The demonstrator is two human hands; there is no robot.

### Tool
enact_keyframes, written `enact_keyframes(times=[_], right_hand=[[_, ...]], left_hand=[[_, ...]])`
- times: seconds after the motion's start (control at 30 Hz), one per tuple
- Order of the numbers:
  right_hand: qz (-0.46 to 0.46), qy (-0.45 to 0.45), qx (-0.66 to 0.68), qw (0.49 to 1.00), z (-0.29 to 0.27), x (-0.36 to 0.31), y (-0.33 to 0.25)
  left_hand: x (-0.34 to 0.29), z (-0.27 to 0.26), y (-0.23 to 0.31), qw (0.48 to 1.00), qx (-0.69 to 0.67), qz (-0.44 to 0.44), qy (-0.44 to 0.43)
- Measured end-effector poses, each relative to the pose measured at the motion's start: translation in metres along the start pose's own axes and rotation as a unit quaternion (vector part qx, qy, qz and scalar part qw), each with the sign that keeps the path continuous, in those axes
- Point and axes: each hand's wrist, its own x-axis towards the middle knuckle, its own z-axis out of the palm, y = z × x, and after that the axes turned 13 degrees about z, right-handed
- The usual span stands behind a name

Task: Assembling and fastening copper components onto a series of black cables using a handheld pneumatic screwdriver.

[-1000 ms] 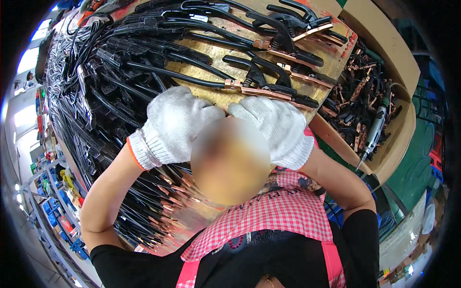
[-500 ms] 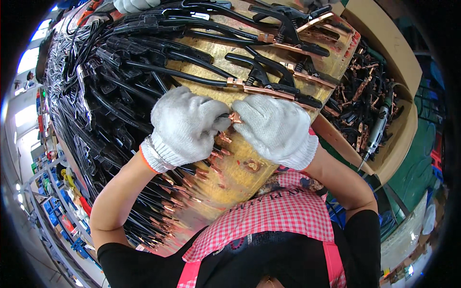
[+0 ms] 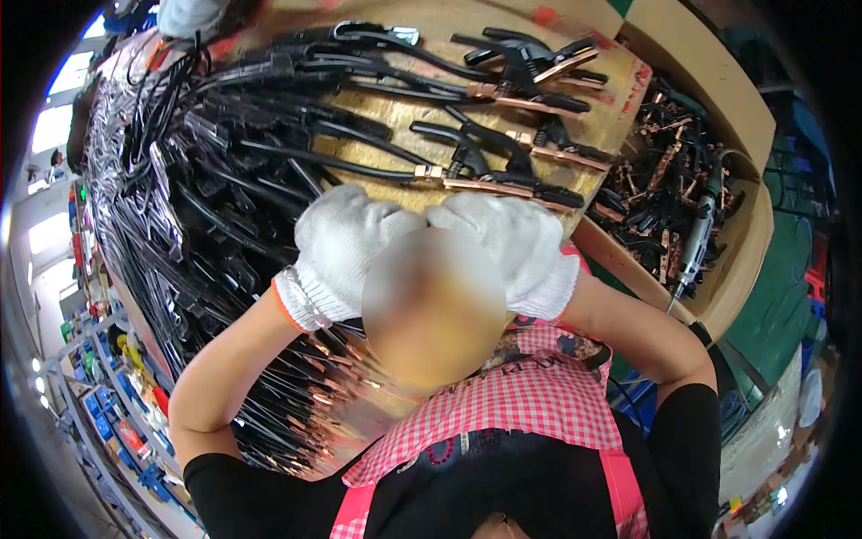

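Note:
Both my hands wear white knitted gloves and meet over the yellowish worktable [image 3: 359, 166]. My left hand [image 3: 346, 247] is closed, its fingers curled beside those of my right hand [image 3: 512, 242], which is closed too. A round blur hides what lies just below the fingers. Half a second ago the hands held a black cable with a bare copper end there; now it cannot be made out. Just beyond my hands lies a black spring clamp [image 3: 489, 171] with a copper strip, joined to a black cable. More such clamps [image 3: 525, 72] lie farther off.
Black cables [image 3: 215, 216] heap across the table's left side, many with bare copper ends [image 3: 332, 386] near me. At right, a cardboard box [image 3: 759, 225] holds clamp parts and a power screwdriver [image 3: 702, 234]. Another person's gloved hand [image 3: 190, 16] shows at the far left.
My gloved hands have come closer together, the right one shifting left. The scene has slid slightly left and up, and the other person's glove has moved left. A blur now covers the grip.

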Motion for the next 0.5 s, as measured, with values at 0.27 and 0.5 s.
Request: enact_keyframes(times=[0.27, 0.5], right_hand=[[0.284, 0.232, -0.096, 0.925, -0.081, -0.029, 0.041], [0.655, 0.133, -0.212, 0.713, -0.095, -0.151, 0.215]], left_hand=[[-0.012, -0.001, -0.008, 0.999, -0.028, 0.025, 0.033], [-0.003, -0.004, -0.006, 0.995, -0.087, -0.017, 0.032]])
